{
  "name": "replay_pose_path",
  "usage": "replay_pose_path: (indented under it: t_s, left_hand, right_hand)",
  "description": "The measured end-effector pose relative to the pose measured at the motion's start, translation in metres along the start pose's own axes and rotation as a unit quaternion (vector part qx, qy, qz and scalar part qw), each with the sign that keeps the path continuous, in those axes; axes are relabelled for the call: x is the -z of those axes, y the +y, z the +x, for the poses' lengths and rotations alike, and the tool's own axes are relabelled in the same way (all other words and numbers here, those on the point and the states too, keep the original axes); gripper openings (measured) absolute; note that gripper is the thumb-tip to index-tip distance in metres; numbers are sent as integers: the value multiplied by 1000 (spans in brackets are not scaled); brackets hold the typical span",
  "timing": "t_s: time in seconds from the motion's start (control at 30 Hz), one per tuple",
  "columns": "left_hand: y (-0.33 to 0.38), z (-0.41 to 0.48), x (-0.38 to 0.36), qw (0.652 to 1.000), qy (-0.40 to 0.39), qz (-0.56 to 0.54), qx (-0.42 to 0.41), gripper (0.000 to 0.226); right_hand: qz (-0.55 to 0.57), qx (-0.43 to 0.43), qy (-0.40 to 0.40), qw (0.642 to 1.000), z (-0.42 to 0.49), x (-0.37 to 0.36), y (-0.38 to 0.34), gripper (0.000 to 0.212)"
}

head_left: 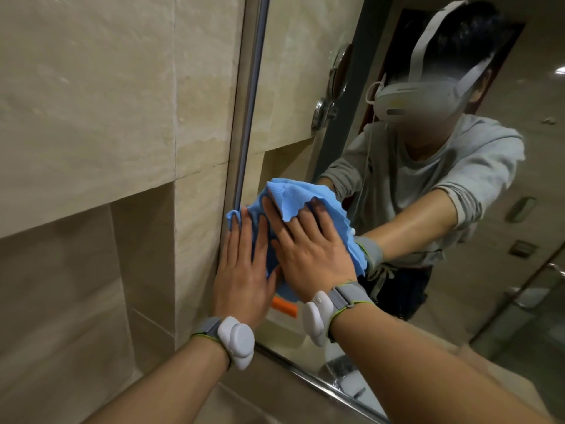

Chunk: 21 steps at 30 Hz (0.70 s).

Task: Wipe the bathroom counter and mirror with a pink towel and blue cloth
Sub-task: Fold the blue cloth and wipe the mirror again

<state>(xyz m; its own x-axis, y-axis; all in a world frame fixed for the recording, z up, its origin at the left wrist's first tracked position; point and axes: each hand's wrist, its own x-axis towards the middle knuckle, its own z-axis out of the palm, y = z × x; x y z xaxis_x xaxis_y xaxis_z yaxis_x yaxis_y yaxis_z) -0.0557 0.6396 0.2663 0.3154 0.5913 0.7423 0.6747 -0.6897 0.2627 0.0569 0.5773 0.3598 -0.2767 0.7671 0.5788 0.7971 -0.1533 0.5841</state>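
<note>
Glossy mirror [305,87], crumpled blue cloth [293,194] under flat hands

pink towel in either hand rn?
No: both hands, left hand and right hand, press only the blue cloth on the mirror.

wrists: grey straps, white pods [237,341] | sleeves: grey, pushed up | head: white headset
</note>
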Motion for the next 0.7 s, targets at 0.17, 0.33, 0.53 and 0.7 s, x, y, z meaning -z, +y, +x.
replay_pose_path:
  t_s: [0.17,0.33,0.53,0.7]
  left_hand:
    - [-1,-19,-11,999,-31,-1,20,87]
    - [2,-42,-28,998,-28,-36,35,81]
    - [19,-73,-46,997,-31,-72,26,100]
    - [42,-84,-53,995,-25,-97,20,118]
  right_hand:
    - [14,23,-27,999,-16,-13,-10,61]
    - [15,19,-7,1000,-37,-18,-19,56]
    - [58,24,14,998,-81,-31,-21,31]
    - [56,19,7,998,-110,-31,-8,24]
